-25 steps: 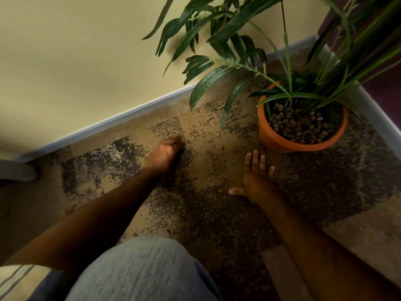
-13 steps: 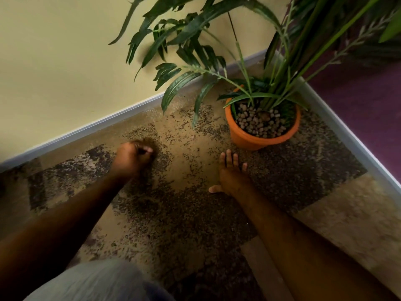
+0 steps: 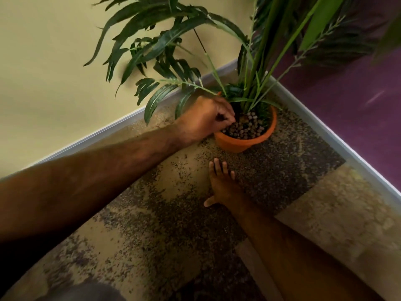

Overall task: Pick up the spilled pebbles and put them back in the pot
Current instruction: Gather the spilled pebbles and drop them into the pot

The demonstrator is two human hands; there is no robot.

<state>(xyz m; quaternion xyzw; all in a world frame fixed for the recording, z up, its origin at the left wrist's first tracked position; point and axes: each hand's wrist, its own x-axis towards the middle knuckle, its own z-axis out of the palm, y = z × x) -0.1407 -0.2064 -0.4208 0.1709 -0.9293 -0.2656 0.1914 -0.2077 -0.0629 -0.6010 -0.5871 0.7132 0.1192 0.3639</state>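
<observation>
Head view is showing me a carpeted room corner, and I am reading the following state from it.

1. Left hand [image 3: 205, 118]: I am seeing it reaching over the near-left rim of the orange pot [image 3: 245, 141]. Its fingers are curling inward, with the fingertips bunching together just above the pebbles [image 3: 244, 129] inside the pot. I cannot tell whether a pebble is sitting between the fingertips, as that area is dark and blurred.

2. Right hand [image 3: 221, 183]: it is lying flat on the carpet [image 3: 152, 205], palm down, fingers straight and slightly spread, thumb pointing to the left. It is resting near the pot, on its near side, and is not touching it.

3. Pot: it is standing upright on the carpet in the far corner, where the cream wall [image 3: 54, 72] on the left is meeting the purple wall [image 3: 358, 109] on the right. A grey skirting board [image 3: 91, 135] is running along the base of both walls.

4. Pebbles: round brown-grey pebbles are filling the pot around the stems of the green plant [image 3: 173, 40]. The leaves are arching to the left over my left hand.

5. Carpet: it is showing beige and dark speckled patches. I cannot tell loose pebbles from the carpet pattern.
</observation>
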